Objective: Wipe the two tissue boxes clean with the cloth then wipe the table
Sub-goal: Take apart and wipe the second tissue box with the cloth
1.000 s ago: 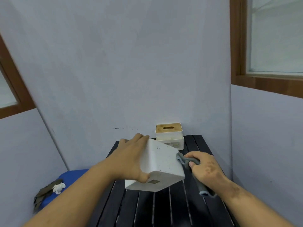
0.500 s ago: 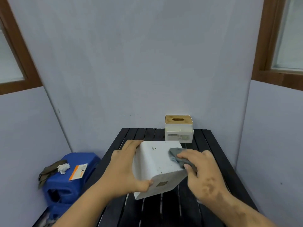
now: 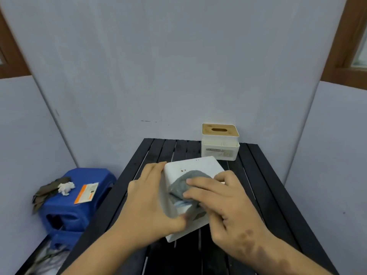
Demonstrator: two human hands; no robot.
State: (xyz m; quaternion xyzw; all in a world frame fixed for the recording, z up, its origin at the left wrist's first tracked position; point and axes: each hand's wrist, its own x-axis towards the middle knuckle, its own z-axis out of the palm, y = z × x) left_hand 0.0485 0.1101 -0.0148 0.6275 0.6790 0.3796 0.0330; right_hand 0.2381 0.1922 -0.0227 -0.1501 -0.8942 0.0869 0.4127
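A white tissue box (image 3: 195, 166) with small brown specks is tipped on its side above the black slatted table (image 3: 264, 183). My left hand (image 3: 151, 203) grips its left side, thumb curled under the near edge. My right hand (image 3: 224, 203) presses a grey cloth (image 3: 183, 185) flat against the box's upturned face with straight fingers. A second white tissue box (image 3: 220, 144) with a wooden slotted lid stands upright at the table's back right, against the wall.
Grey walls close in the table at the back and right. A blue plastic stool (image 3: 79, 197) stands left of the table, carrying an orange-and-white card, a crumpled white tissue and dark scraps. Wooden window frames show at both upper corners.
My right hand has carried the cloth from the box's right edge onto its upturned face. The camera has tilted down and shifted, so box and hands sit nearer the centre.
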